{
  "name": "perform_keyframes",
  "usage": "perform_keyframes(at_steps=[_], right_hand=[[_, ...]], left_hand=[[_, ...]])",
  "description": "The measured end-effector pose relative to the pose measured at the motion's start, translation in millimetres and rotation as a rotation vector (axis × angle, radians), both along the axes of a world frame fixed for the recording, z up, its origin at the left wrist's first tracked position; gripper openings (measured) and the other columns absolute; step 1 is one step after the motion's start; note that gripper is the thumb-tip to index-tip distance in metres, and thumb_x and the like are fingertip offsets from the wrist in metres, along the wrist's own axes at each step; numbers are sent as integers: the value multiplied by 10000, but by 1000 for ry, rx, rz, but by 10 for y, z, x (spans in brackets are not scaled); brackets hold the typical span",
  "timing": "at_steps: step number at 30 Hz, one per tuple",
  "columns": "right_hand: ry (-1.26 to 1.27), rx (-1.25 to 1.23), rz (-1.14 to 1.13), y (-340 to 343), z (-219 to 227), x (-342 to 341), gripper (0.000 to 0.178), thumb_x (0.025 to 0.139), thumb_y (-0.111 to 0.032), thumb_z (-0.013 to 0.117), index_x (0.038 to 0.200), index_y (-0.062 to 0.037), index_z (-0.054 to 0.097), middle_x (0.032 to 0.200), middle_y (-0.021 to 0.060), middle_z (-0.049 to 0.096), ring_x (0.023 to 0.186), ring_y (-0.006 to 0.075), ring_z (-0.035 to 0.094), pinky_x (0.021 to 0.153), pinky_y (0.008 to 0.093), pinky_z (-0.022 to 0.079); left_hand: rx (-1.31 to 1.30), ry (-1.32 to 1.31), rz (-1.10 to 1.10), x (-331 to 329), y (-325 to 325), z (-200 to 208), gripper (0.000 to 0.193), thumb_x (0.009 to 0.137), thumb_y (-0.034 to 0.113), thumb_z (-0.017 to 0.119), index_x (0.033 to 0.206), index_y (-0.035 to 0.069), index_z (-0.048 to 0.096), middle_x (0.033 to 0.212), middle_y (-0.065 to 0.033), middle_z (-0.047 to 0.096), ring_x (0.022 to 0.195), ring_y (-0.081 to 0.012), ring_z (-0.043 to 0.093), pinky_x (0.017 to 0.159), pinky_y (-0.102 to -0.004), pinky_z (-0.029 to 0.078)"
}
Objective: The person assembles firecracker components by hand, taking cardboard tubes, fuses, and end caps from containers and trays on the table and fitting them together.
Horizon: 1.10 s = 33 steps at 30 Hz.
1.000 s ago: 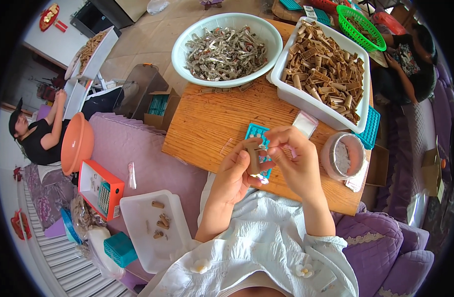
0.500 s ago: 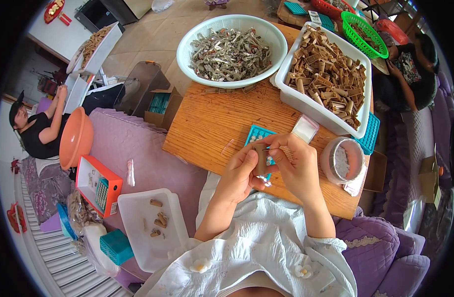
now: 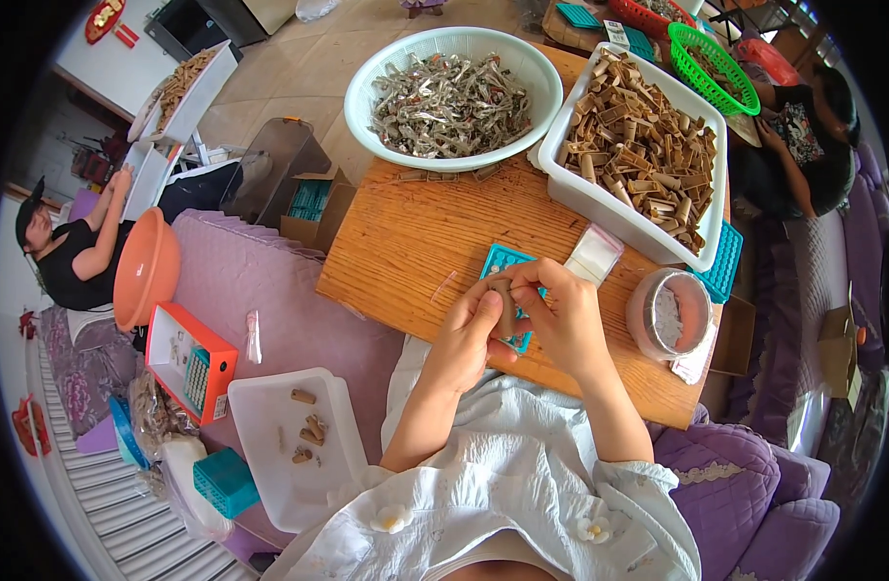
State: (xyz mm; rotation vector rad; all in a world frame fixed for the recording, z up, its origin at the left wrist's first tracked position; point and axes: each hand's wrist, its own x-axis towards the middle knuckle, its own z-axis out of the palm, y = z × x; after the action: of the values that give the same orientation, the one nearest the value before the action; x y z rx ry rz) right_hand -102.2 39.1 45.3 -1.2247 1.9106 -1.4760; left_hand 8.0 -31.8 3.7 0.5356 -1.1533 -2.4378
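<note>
My left hand is closed round a small brown cardboard-like tube, held upright above the near edge of the table. Against the tube's upper right side, my right hand pinches with thumb and forefinger; whatever lies between those fingertips is too small to make out. Partly hidden beneath both hands is a teal tray with holes, some holding small pale pieces. Beside the right hand lies a stack of clear plastic bags. Farther right stands a round tub with white bits inside.
On the wooden table stand a pale basin of silvery strips and a white bin heaped with brown pieces. A white tray with a few brown tubes lies at my left. Two other people sit at far left and right.
Both hands have shifted slightly left with the tube, which has turned a little. My right fingers have moved closer in against it. The surroundings look the same.
</note>
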Motion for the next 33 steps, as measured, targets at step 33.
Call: perform_keyframes(at_steps=[33], right_hand=[[105, 38, 32, 51, -205, -57, 58, 746, 4, 568, 775, -16, 522, 750, 117, 587, 629, 254, 576, 553, 304, 461]], left_hand=[[3, -207, 1, -5, 16, -26, 341, 914, 276, 358, 1137, 35, 448, 832, -20, 543, 763, -122, 603, 448, -170, 472]])
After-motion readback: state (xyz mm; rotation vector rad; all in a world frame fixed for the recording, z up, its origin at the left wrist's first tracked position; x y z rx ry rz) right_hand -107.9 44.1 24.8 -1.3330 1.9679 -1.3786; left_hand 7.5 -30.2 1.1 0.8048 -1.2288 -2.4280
